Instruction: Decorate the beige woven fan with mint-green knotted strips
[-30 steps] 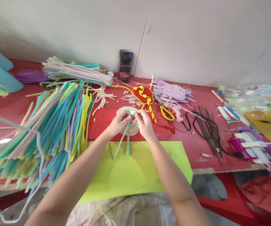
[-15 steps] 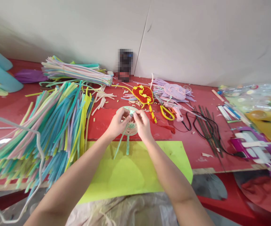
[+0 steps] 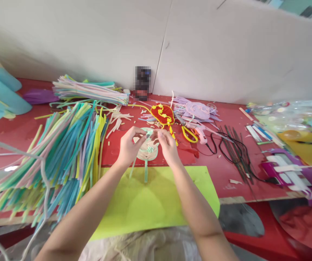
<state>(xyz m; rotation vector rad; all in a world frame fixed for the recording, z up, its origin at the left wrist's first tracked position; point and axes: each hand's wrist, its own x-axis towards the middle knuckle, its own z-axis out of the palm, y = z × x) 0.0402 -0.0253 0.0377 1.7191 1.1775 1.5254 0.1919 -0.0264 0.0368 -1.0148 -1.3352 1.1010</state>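
Note:
My left hand (image 3: 129, 145) is closed in a pinch on a pale green pipe cleaner (image 3: 132, 169), whose free length hangs down toward the yellow-green sheet. Its upper end, near the fingertips, is curled into a small shape that is blurred. Facing it, my right hand (image 3: 168, 148) has bent fingers a short way off; they are smeared, and whatever lies between them is hidden. Below and between both hands lies a round pale green pipe-cleaner fan (image 3: 150, 155) with a green flower on it and a straight handle (image 3: 146, 173).
Pipe cleaners (image 3: 71, 145) are heaped at left, a bundle (image 3: 91, 90) behind. A red and yellow fan (image 3: 163, 115), yellow-handled scissors (image 3: 189, 135), a pink glue gun (image 3: 201, 134) with black cord and a lilac piece (image 3: 198, 110) lie right of centre. A person's red clothing (image 3: 305, 232) shows at right.
My hands have drawn apart; their fingertips were together at the small green piece. The right hand has moved slightly right. The whole view has shifted a little.

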